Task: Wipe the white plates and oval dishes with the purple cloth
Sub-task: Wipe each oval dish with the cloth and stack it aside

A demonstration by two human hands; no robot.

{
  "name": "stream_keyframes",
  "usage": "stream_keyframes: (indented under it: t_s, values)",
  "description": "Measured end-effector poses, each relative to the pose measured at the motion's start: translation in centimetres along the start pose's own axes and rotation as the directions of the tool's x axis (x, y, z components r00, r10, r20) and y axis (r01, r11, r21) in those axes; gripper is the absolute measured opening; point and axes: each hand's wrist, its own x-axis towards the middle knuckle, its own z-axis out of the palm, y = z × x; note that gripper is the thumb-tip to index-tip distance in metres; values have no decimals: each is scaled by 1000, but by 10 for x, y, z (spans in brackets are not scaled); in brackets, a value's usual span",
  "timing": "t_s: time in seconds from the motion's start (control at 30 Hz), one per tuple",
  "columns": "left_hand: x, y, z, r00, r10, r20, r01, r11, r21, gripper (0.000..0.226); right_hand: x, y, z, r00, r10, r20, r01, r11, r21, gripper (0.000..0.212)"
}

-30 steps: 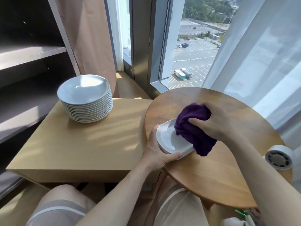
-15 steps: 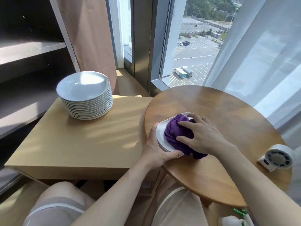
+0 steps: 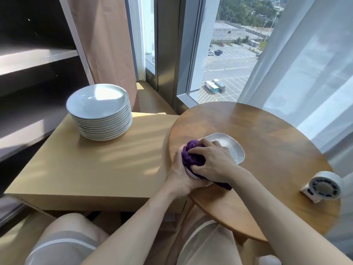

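Your right hand (image 3: 212, 163) lies on top of the purple cloth (image 3: 192, 156). Its grip is closed around the cloth, with the fingers curled into the bunched fabric, and it presses the cloth down on the near end of the oval dish (image 3: 229, 148). One corner of the cloth comes out under your wrist and touches the wood. Your left hand (image 3: 179, 173) takes the same near end of the dish from the left side. Its grip is closed on the rim, and the thumb lies just beside the cloth.

The dish is on the round tabletop (image 3: 267, 134), near its left edge and close to you. The far half of the dish is uncovered and looks white and shiny in the sun.

The stack of plates (image 3: 101, 113) stands on the lower square tabletop (image 3: 86, 165) to your left, at its far corner and well apart from the dish. A small white fan (image 3: 322, 186) stands on the right side of the round tabletop. Behind the round tabletop there is a window (image 3: 225, 60) with a white curtain (image 3: 305, 64).
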Motion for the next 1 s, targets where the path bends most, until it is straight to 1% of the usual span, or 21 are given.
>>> stream_keyframes:
  t_s: [0.1,0.2,0.27,0.33,0.4,0.43,0.5,0.57,0.63,0.73,0.8,0.9,1.0]
  values:
    - [-3,-1,0,999,-40,18,40,999,5,136,-8,5,-5,999,-13,41,12,1000,9,54]
    - [-4,2,-2,997,-63,37,62,998,33,138,-17,12,-6,999,21,32,-22,1000,22,50]
    - [-3,4,-2,997,-65,44,64,997,34,136,-20,17,-8,998,53,24,-54,998,29,50]
    - [-4,5,-2,997,-69,34,68,997,34,129,-22,23,-10,996,90,13,-90,996,22,51]
    - [-4,4,-3,999,-42,23,41,998,50,115,-22,32,-14,989,148,-9,-148,988,-36,52]
    - [-4,3,-3,1000,-25,16,24,998,65,112,-22,38,-16,982,187,-24,-188,980,-67,52]
    - [-2,2,-4,1000,-11,10,10,996,89,113,-19,53,-22,958,282,-61,-286,955,-81,52]
    - [0,0,-4,1000,-13,14,11,995,96,116,-13,64,-24,920,375,-111,-383,922,-54,50]
    - [2,-3,-4,1000,-24,19,22,995,95,118,-3,64,-20,892,422,-163,-436,898,-56,45]
    - [4,-5,-5,999,-40,28,37,994,98,123,13,53,-10,872,433,-229,-463,881,-99,38]
    - [5,-6,-5,998,-49,28,46,995,93,124,19,46,-8,873,427,-236,-459,883,-102,38]
    - [4,-6,-4,998,-48,34,45,994,95,124,23,38,-7,897,383,-222,-415,902,-118,36]
    - [2,-2,-5,999,-25,20,23,997,75,117,20,22,-5,937,294,-189,-320,939,-126,33]
